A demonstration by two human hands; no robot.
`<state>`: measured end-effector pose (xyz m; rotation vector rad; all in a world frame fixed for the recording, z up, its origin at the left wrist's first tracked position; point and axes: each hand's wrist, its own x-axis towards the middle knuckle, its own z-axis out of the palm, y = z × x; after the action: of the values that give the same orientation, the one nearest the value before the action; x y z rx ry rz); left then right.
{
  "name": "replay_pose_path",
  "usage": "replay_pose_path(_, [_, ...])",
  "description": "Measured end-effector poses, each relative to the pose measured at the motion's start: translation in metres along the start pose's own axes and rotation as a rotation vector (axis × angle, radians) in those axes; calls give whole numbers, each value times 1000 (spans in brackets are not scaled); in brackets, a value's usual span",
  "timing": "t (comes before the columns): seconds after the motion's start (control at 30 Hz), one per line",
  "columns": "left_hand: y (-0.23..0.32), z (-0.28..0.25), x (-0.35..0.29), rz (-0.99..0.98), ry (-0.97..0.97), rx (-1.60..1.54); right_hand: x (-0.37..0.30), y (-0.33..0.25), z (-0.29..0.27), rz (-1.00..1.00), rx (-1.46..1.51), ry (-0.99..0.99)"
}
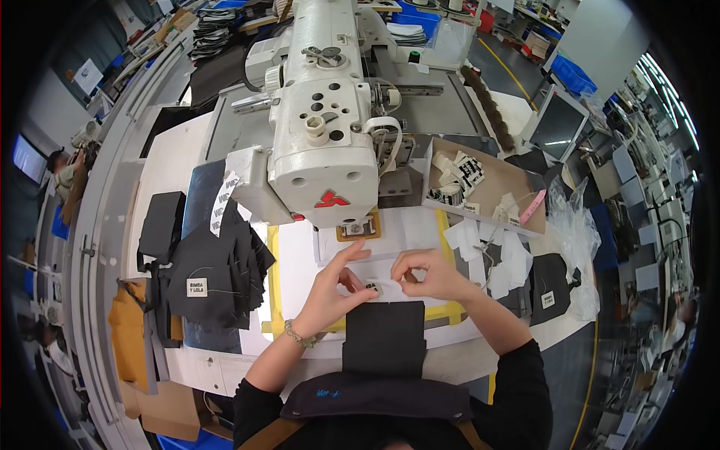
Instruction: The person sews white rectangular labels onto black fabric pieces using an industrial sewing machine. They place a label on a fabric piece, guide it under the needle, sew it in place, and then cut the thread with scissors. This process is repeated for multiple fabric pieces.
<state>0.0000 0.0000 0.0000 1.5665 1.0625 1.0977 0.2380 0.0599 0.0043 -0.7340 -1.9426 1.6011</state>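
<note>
In front of the sewing machine head, my left hand [337, 294] has its thumb pressed at a small white fabric label [374, 287] with dark print. Its index finger is stretched out, and other fingers curl in beside the label. Just to the right, my right hand [429, 274] is closed in a pinch; what its fingertips hold is too small and pale to make out. Below both hands, a dark grey fabric piece [385, 337] lies over the table's front edge. The white sewing machine [322, 150] stands directly ahead, its metal clamp [358, 227] beyond my fingers.
A stack of dark fabric pieces [217, 274] lies to the left, with a label on top. At right, a cardboard box [487, 202] holds several labels, near white paper scraps [506, 262], another labelled dark piece [550, 289] and clear plastic [574, 247]. Yellow tape [274, 277] borders the work area.
</note>
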Motion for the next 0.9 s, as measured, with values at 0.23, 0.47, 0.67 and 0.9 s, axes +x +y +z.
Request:
replay_pose_path(0.23, [-10, 1, 3, -278, 7, -191, 8, 16, 17, 248, 430, 82])
replay_pose_path(0.47, [-15, -3, 7, -310, 65, -219, 9, 1, 14, 387, 200, 124])
replay_pose_path(0.67, [-35, -11, 11, 45, 54, -7, 21, 21, 14, -416, -832, 334])
replay_pose_path(0.9, [-47, -23, 12, 257, -195, 456, 30, 40, 9, -513, -1115, 357])
